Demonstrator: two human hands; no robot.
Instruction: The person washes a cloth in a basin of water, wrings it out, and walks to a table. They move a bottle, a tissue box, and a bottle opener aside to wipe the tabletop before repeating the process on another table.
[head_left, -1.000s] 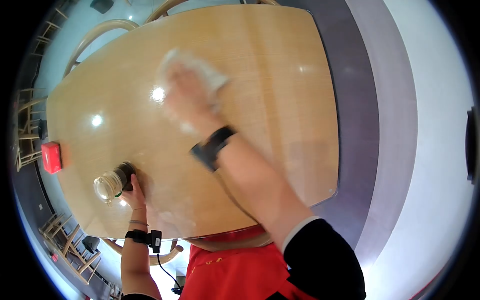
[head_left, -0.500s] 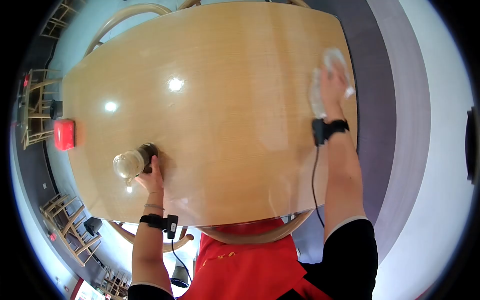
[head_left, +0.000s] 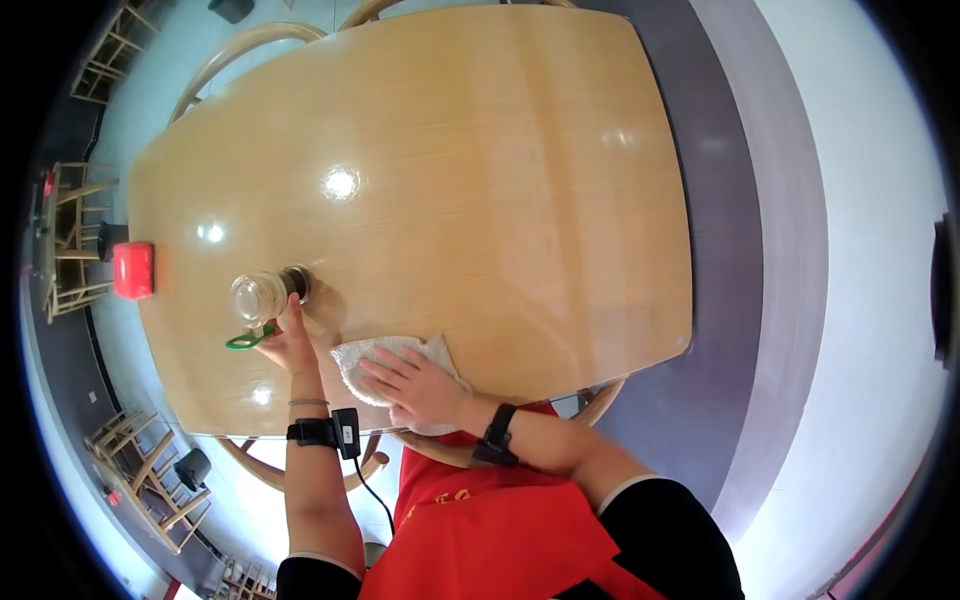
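Observation:
My left hand (head_left: 290, 345) is closed around a clear glass jar (head_left: 262, 298) with a dark lower part, at the left of the wooden table (head_left: 480, 200). A green loop (head_left: 245, 341) sticks out beside that hand. Near the front edge, my right hand (head_left: 425, 385) lies flat with fingers spread on a white cloth (head_left: 365, 355). The cloth is spread on the tabletop, and part of it is covered by the palm.
A red box (head_left: 133, 270) sits at the table's left edge. Wooden chairs (head_left: 245, 45) stand around the table, with one chair back (head_left: 440, 448) against its front edge. A dark ledge (head_left: 715, 230) and pale wall run along the right side.
My right hand has swept with the cloth from the far right side to the near edge, close to my left hand. The glass jar stays in my left hand, its green loop now showing.

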